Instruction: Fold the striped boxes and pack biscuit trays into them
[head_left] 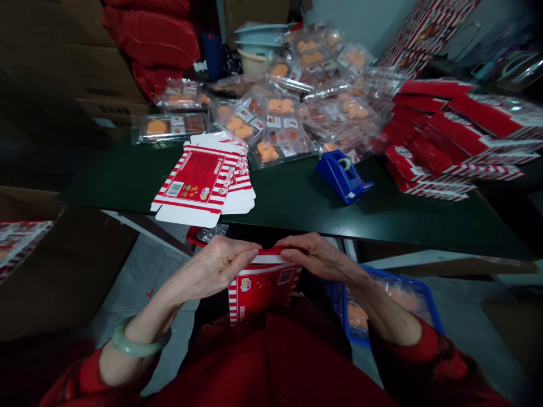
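A red-and-white striped carton [258, 291] stands upright on my lap, just below the table's front edge. My left hand [216, 265] grips its top left edge, fingers curled over the flap. My right hand [316, 255] presses on the top right edge, fingers closed on the same flap. A pale green bangle [136, 342] sits on my left wrist.
A stack of flat striped cartons [203, 181] lies on the dark green table [297, 203]. A blue tape dispenser [343, 176] sits beside it. Clear trays of orange snacks [271, 121] fill the back. Filled red boxes [445, 141] pile at right. A blue basket [430, 308] stands at my right, a cardboard box [51, 265] at my left.
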{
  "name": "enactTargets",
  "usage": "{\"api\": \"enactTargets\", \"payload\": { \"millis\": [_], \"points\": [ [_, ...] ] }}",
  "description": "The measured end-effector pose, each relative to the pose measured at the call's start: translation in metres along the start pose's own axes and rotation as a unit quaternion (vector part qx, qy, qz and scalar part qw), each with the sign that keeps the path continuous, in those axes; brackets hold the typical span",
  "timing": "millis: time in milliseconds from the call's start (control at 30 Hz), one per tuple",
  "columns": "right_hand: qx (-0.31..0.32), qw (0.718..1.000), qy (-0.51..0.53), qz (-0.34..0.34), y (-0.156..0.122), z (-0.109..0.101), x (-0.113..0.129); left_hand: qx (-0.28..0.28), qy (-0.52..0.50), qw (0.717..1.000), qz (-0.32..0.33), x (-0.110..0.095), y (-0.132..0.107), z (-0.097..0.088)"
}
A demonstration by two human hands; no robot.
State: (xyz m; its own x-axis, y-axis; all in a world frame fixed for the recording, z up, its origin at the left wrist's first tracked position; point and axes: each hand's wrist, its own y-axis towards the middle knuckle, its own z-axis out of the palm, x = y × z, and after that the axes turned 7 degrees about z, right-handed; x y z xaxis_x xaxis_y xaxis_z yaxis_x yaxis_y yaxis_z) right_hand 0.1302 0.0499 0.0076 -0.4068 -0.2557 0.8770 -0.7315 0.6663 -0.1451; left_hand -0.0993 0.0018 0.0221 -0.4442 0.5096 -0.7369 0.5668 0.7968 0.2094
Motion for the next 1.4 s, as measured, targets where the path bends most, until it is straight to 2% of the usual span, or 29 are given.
{"api": "enactTargets", "payload": {
  "millis": [267, 433, 500, 667, 800, 900, 967, 1033, 1100, 1167, 1233, 1333, 1400],
  "points": [
    [0.027, 0.999, -0.018, -0.006, 0.003, -0.004, 0.006, -0.069, 0.059, 0.995, 0.048, 0.001, -0.01, 0.009],
    [0.046, 0.995, -0.083, -0.033, 0.007, -0.009, 0.009, -0.089, 0.09, 0.989, 0.077, 0.006, -0.013, 0.013],
    [0.025, 0.992, -0.106, -0.057, 0.006, -0.006, 0.007, -0.103, 0.11, 0.984, 0.097, 0.01, -0.014, 0.016],
    [-0.07, 0.983, -0.126, -0.111, -0.002, 0.009, -0.011, -0.125, 0.158, 0.961, 0.19, 0.02, -0.016, 0.02],
    [-0.093, 0.974, -0.127, -0.162, -0.009, 0.016, -0.028, -0.115, 0.222, 0.938, 0.239, 0.017, -0.015, 0.017],
    [-0.117, 0.973, -0.108, -0.17, -0.012, 0.026, -0.036, -0.119, 0.245, 0.934, 0.232, 0.015, -0.018, 0.019],
    [-0.184, 0.967, -0.061, -0.165, -0.011, 0.037, -0.039, -0.127, 0.253, 0.932, 0.226, 0.017, -0.021, 0.024],
    [-0.275, 0.948, -0.002, -0.157, -0.01, 0.051, -0.042, -0.145, 0.263, 0.928, 0.221, 0.02, -0.026, 0.031],
    [-0.339, 0.927, 0.055, -0.151, -0.007, 0.066, -0.042, -0.178, 0.262, 0.924, 0.214, 0.022, -0.031, 0.038],
    [-0.367, 0.914, 0.104, -0.141, -0.006, 0.079, -0.042, -0.214, 0.231, 0.93, 0.191, 0.023, -0.034, 0.045],
    [-0.38, 0.906, 0.136, -0.124, -0.006, 0.088, -0.04, -0.243, 0.172, 0.944, 0.142, 0.02, -0.033, 0.051],
    [-0.39, 0.901, 0.161, -0.104, -0.01, 0.086, -0.041, -0.284, 0.079, 0.953, 0.063, 0.017, -0.028, 0.058],
    [-0.38, 0.911, 0.134, -0.087, -0.014, 0.065, -0.045, -0.312, 0.049, 0.948, 0.033, 0.019, -0.025, 0.061]
  ]
}}
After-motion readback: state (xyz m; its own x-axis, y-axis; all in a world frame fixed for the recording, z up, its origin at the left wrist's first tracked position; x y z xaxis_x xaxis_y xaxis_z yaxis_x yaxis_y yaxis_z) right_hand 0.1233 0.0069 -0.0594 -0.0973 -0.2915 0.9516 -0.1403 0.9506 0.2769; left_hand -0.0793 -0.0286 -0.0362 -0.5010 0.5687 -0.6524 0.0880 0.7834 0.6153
